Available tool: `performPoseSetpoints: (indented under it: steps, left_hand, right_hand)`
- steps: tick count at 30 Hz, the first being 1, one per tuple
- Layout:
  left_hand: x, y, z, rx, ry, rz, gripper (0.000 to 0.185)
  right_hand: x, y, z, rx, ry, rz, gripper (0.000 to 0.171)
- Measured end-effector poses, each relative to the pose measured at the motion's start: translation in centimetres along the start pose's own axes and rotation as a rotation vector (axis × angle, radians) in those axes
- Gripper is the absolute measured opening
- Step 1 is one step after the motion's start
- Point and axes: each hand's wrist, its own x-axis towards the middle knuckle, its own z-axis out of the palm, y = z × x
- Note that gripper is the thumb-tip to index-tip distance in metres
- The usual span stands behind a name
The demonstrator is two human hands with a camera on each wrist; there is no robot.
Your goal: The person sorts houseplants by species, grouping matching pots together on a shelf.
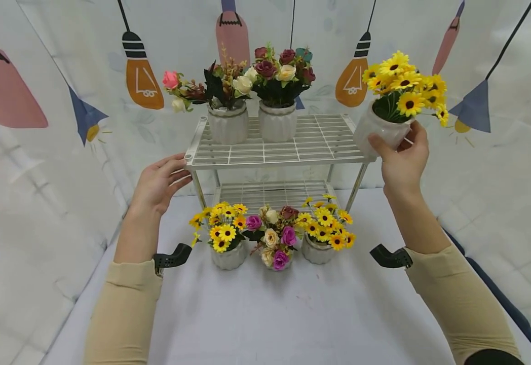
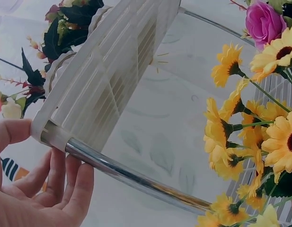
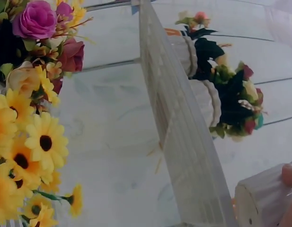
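Two pots (image 1: 252, 124) already stand at the back of the rack's (image 1: 320, 147) top shelf, and three more (image 1: 270, 243) wait on the table (image 1: 293, 314) in front. Your right hand (image 1: 402, 162) holds a sunflower pot (image 1: 381, 133) by its side, fingers wrapped round it, tilted just off the shelf's right end. Your left hand (image 1: 158, 182) rests on the rack's left front corner, fingers relaxed against the rim, likely to steady the light frame.
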Motion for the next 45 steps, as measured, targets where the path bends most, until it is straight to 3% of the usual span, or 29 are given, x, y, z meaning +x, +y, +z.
performPoseSetpoints:
  steps: [15, 21, 37, 45]
  left_hand:
    - [-0.1, 0.2, -0.2, 0.008, -0.004, -0.006, 0.055]
    - [0.0, 0.2, 0.0, 0.007, -0.007, 0.011, 0.055]
    - [-0.1, -0.1, 0.2, 0.049, -0.008, 0.013, 0.057]
    - [-0.3, 0.0, 0.0, 0.02, -0.006, 0.022, 0.057]
  right_hand:
    - [3.0, 0.1, 5.8, -0.197, -0.186, 0.164, 0.083]
    - [3.9, 0.1, 7.3, -0.216, -0.234, 0.24, 0.085]
    - [4.9, 1.3, 8.5, -0.301, -0.266, 0.274, 0.089]
    - [4.9, 1.3, 8.6, -0.359, -0.298, 0.255, 0.088]
